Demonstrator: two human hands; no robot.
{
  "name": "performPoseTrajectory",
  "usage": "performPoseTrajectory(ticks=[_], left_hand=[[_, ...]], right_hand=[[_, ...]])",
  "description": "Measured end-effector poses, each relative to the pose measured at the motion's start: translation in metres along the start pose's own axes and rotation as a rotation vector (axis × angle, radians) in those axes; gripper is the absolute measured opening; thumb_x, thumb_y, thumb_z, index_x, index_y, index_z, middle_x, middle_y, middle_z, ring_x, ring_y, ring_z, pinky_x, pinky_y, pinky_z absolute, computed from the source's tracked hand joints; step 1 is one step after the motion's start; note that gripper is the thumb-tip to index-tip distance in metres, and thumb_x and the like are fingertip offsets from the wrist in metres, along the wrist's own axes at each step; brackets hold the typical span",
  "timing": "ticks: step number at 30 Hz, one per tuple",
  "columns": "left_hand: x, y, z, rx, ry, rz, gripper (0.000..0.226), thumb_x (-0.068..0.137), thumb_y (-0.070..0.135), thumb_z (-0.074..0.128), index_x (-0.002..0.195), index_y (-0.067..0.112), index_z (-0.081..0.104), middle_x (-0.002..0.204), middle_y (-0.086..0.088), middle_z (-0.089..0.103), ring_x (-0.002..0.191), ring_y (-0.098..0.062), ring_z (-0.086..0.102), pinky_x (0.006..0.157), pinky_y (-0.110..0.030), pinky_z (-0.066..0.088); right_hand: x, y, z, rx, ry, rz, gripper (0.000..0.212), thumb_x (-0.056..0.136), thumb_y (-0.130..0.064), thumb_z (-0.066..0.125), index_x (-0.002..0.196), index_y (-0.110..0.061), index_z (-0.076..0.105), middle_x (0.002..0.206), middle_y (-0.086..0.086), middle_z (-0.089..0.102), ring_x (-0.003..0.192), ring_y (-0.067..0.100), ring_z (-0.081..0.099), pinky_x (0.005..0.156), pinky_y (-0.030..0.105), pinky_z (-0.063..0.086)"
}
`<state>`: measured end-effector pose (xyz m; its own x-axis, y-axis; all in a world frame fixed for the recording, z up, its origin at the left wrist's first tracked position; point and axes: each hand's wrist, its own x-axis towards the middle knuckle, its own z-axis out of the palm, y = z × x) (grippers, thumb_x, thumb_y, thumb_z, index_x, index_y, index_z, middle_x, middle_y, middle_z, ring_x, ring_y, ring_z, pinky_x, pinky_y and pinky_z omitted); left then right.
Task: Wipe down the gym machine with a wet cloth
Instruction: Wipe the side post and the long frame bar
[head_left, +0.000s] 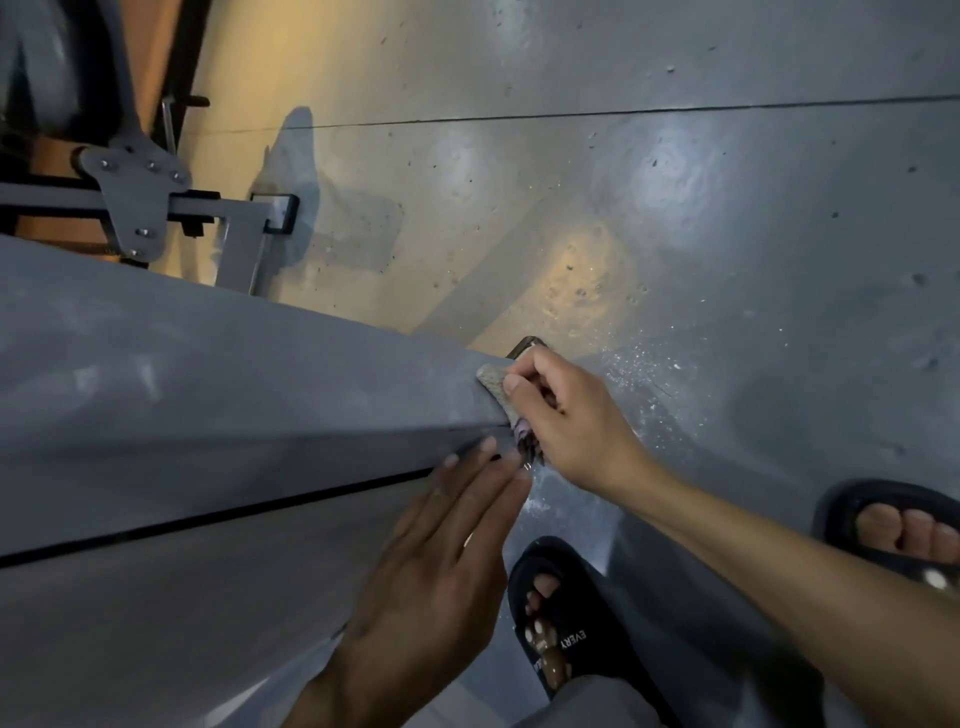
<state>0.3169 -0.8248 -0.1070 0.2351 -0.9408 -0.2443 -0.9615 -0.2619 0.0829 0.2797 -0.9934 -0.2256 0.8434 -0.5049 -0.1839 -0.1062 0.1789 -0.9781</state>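
A broad grey panel of the gym machine (218, 395) fills the left half of the view, with a dark seam running across it. My right hand (566, 421) grips a small bunched cloth (496, 387) and presses it against the panel's right end. My left hand (441, 551) lies flat on the panel just below, fingers straight, fingertips close to the cloth.
A grey metal bracket with bolts and a bar (140, 202) stands at the upper left. The grey floor (675, 208) stretches to the right, speckled with white flecks near the cloth. My feet in dark slides are at bottom centre (566, 623) and right (893, 525).
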Motion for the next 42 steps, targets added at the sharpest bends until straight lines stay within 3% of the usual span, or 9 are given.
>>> performPoseTrajectory(ticks=[5, 9, 12, 17, 22, 29, 36, 39, 42], left_hand=[[-0.01, 0.007, -0.013, 0.122, 0.088, -0.055, 0.057, 0.085, 0.003, 0.064, 0.142, 0.004, 0.058, 0.153, -0.009, 0.051, 0.149, -0.025, 0.039, 0.127, -0.045, 0.021], [-0.008, 0.01, -0.01, 0.084, 0.139, -0.092, 0.052, 0.091, 0.009, 0.057, 0.143, 0.007, 0.058, 0.155, -0.006, 0.05, 0.15, -0.021, 0.038, 0.127, -0.043, 0.02], [-0.007, 0.01, -0.009, 0.089, 0.127, -0.13, 0.056, 0.087, 0.005, 0.064, 0.142, 0.01, 0.059, 0.152, -0.003, 0.053, 0.147, -0.019, 0.042, 0.126, -0.043, 0.022], [-0.005, 0.008, -0.009, 0.111, 0.099, -0.143, 0.046, 0.079, 0.001, 0.069, 0.123, 0.013, 0.071, 0.125, -0.001, 0.069, 0.127, -0.02, 0.058, 0.126, -0.039, 0.021], [-0.003, 0.01, -0.009, 0.103, 0.102, -0.153, 0.04, 0.077, 0.001, 0.07, 0.114, 0.016, 0.073, 0.114, 0.003, 0.07, 0.118, -0.017, 0.061, 0.126, -0.037, 0.02], [-0.001, 0.007, -0.008, 0.097, 0.05, -0.177, 0.045, 0.08, 0.0, 0.058, 0.12, 0.015, 0.073, 0.117, -0.002, 0.07, 0.12, -0.021, 0.055, 0.127, -0.038, 0.017], [-0.001, 0.008, -0.005, 0.053, 0.065, -0.178, 0.044, 0.083, 0.002, 0.048, 0.119, 0.017, 0.069, 0.118, 0.003, 0.069, 0.124, -0.017, 0.057, 0.127, -0.037, 0.014], [0.0, 0.008, -0.005, 0.044, 0.055, -0.186, 0.048, 0.082, 0.002, 0.047, 0.121, 0.018, 0.07, 0.121, 0.001, 0.07, 0.124, -0.018, 0.056, 0.127, -0.038, 0.015], [-0.001, 0.007, -0.004, 0.069, 0.014, -0.194, 0.056, 0.078, 0.002, 0.052, 0.129, 0.018, 0.067, 0.133, -0.005, 0.068, 0.134, -0.024, 0.054, 0.127, -0.043, 0.018]], right_hand=[[-0.006, 0.018, -0.008, -0.071, -0.005, 0.09, 0.019, 0.106, -0.031, 0.051, 0.094, -0.019, 0.06, 0.073, -0.004, 0.062, 0.06, 0.006, 0.053, 0.058, 0.032, 0.044], [-0.012, -0.005, -0.005, -0.006, 0.005, 0.099, 0.019, 0.106, -0.026, 0.053, 0.091, -0.017, 0.061, 0.061, -0.014, 0.062, 0.055, -0.002, 0.057, 0.055, 0.017, 0.042], [-0.016, -0.035, 0.002, 0.087, -0.009, 0.006, 0.019, 0.105, -0.025, 0.054, 0.088, -0.019, 0.062, 0.064, -0.016, 0.061, 0.061, -0.001, 0.058, 0.059, 0.017, 0.044], [-0.011, -0.035, -0.004, 0.068, -0.027, 0.006, 0.018, 0.103, -0.028, 0.058, 0.089, -0.017, 0.063, 0.064, -0.023, 0.059, 0.06, -0.003, 0.055, 0.06, 0.012, 0.037], [-0.009, -0.015, -0.009, 0.008, 0.01, 0.161, 0.023, 0.102, -0.03, 0.058, 0.089, -0.013, 0.066, 0.067, -0.008, 0.066, 0.06, 0.001, 0.06, 0.06, 0.023, 0.045], [-0.016, -0.07, 0.004, 0.085, -0.017, -0.072, 0.019, 0.103, -0.026, 0.058, 0.088, -0.019, 0.067, 0.071, -0.012, 0.066, 0.066, -0.002, 0.063, 0.059, 0.014, 0.045], [-0.009, -0.023, -0.008, -0.06, 0.023, 0.174, 0.031, 0.1, -0.042, 0.054, 0.09, -0.014, 0.065, 0.076, -0.006, 0.068, 0.071, 0.008, 0.065, 0.059, 0.02, 0.047], [-0.015, -0.055, -0.003, 0.063, 0.016, 0.052, 0.038, 0.095, -0.049, 0.053, 0.087, -0.014, 0.066, 0.072, -0.004, 0.069, 0.066, 0.008, 0.066, 0.061, 0.024, 0.051], [-0.019, -0.091, 0.006, 0.133, -0.016, -0.115, 0.03, 0.098, -0.041, 0.054, 0.085, -0.017, 0.066, 0.065, -0.011, 0.064, 0.062, 0.002, 0.062, 0.056, 0.015, 0.043]])
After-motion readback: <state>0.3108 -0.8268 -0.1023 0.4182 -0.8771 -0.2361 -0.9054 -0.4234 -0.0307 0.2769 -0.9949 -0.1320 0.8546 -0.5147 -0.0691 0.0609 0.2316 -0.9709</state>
